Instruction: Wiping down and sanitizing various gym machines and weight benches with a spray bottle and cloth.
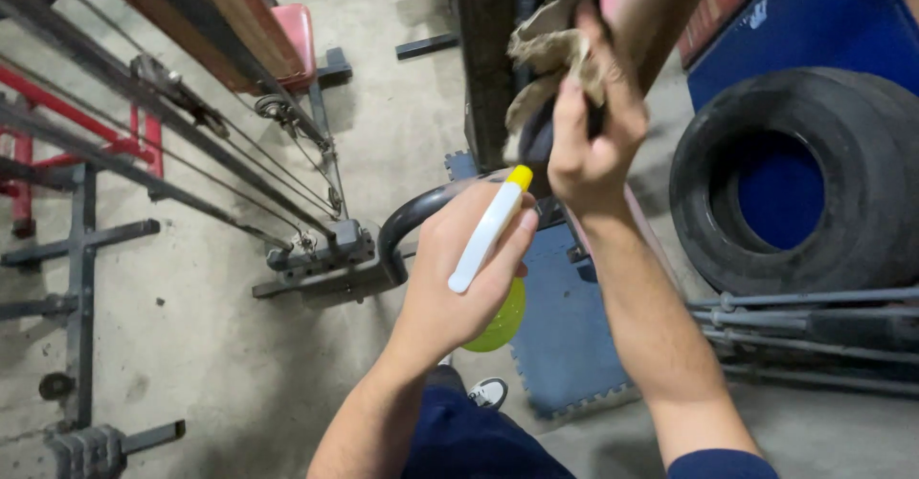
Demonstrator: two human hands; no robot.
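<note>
one spray bottle (490,240) (one rag (546,53))

This is a gym. There are metal workout machines (316,249) with cables (191,168), a red padded seat (295,31), a big black tyre (804,178) and blue floor mats (565,326).

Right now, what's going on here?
A person stands in a gym. The left hand holds a spray bottle with a white and yellow head and yellow-green body. The right hand presses a beige rag against a dark upright post. A large black tyre lies to the right.
</note>
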